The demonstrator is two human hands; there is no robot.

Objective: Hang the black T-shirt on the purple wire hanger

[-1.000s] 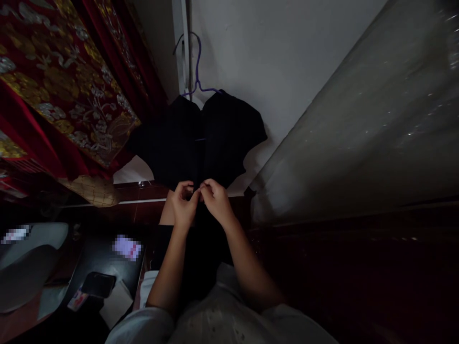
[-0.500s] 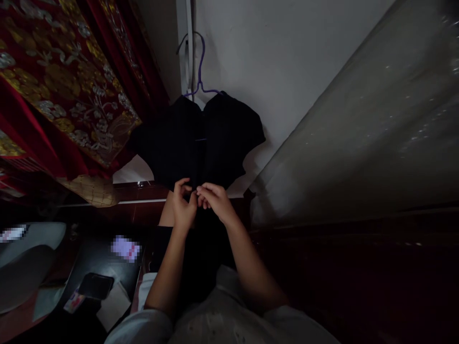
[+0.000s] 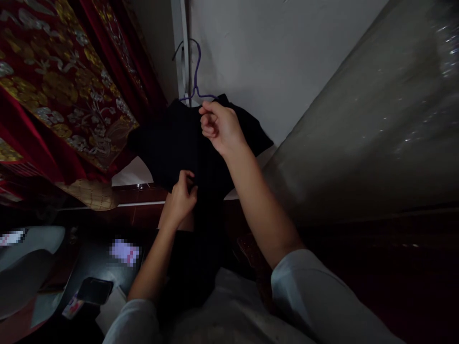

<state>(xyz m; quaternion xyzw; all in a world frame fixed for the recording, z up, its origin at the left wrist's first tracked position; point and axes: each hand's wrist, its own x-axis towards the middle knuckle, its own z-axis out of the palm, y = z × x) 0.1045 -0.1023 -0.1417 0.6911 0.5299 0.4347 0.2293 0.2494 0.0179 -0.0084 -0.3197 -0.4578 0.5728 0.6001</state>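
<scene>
A black garment (image 3: 179, 148) hangs on a purple wire hanger (image 3: 195, 71) hooked against the white wall. My right hand (image 3: 218, 126) is raised to the garment's neck just below the hanger, fingers curled in a pinch on the cloth there. My left hand (image 3: 181, 200) stays lower down at the garment's front, fingers closed on the dark fabric. What sits between the fingers beyond cloth is too dark to see.
A red and gold patterned curtain (image 3: 60, 81) hangs at the left. A pale plastic-covered surface (image 3: 358, 134) slopes along the right. At lower left lie a dark phone (image 3: 95, 291), white paper (image 3: 114, 310) and a grey object (image 3: 28, 267).
My right hand has left the spot beside my left hand and risen to the garment's neck by the hanger. My left hand has held its place on the front.
</scene>
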